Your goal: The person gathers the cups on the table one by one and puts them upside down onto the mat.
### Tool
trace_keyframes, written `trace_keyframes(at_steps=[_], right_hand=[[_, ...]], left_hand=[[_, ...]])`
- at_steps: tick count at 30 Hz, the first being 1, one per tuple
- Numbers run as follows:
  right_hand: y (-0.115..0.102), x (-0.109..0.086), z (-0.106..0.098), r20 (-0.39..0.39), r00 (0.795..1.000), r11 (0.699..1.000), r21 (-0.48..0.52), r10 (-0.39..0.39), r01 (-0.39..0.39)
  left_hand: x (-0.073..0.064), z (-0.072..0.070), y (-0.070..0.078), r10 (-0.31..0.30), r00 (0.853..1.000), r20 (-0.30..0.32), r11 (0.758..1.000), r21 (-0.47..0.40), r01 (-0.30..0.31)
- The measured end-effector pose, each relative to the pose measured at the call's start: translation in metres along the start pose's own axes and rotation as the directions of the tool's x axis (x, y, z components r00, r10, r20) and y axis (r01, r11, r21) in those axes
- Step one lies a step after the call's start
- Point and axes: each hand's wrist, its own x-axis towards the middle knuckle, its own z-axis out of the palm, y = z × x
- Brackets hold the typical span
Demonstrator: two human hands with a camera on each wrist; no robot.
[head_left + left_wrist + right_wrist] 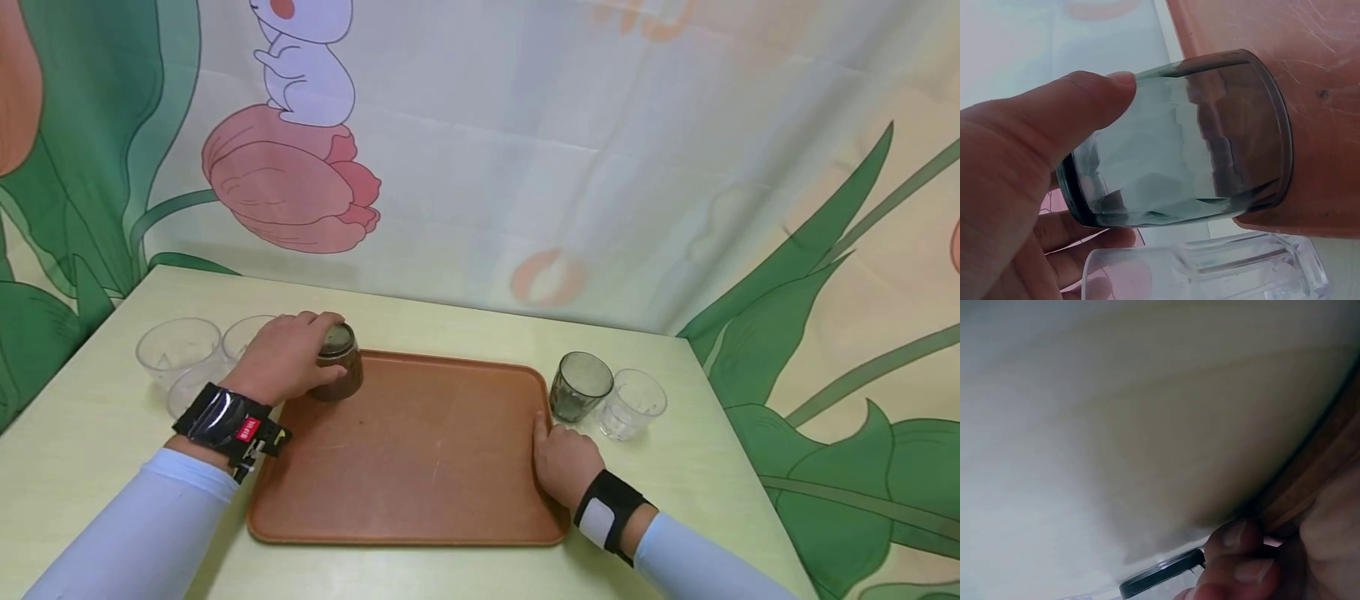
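A brown rectangular tray lies on the table. Over its far left corner, my left hand holds a grey tinted glass upside down, thumb and fingers on either side near the base. In the left wrist view the tinted glass has its rim towards the tray; whether it touches is hard to tell. At the tray's right edge, my right hand grips the rim, thumb on top. Curled fingers show beside the tray's edge in the right wrist view.
Three clear glasses stand left of the tray, including a large one and one behind my left hand. To the right of the tray are another grey tinted glass and a clear glass. A printed curtain hangs behind the table.
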Motion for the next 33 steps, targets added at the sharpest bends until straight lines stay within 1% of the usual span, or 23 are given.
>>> trace_keyframes(at_steps=[8,17,20,24,27,31,33], right_hand=[[-0.001,0.001,0.005,-0.037,0.999,1.000,-0.005,-0.001,0.001],[0.000,0.002,0.009,-0.025,1.000,1.000,-0.003,-0.004,0.004],[0.000,0.002,0.008,-0.033,0.999,1.000,-0.004,-0.007,0.007],[0.000,0.002,0.005,-0.035,0.999,1.000,-0.001,-0.006,0.006],[0.000,0.001,0.002,-0.021,1.000,1.000,-0.001,0.000,0.000],[-0.002,0.001,0.000,-0.012,1.000,1.000,0.003,0.008,-0.008],[-0.002,0.001,-0.001,-0.010,1.000,1.000,0.004,0.007,-0.007]], left_hand=[[0.002,0.003,-0.002,-0.003,1.000,0.001,1.000,-0.002,0.003],[0.001,0.002,-0.001,0.006,1.000,-0.003,1.000,0.019,-0.006],[0.001,0.001,0.002,0.018,1.000,-0.016,1.000,0.016,-0.018],[-0.001,0.000,0.004,0.051,0.997,-0.064,0.999,-0.017,-0.052],[-0.003,0.001,0.007,0.077,0.990,-0.115,0.994,-0.067,-0.085],[-0.008,0.000,0.013,0.094,0.980,-0.176,0.982,-0.145,-0.120],[-0.012,-0.002,0.016,0.102,0.976,-0.194,0.974,-0.182,-0.138]])
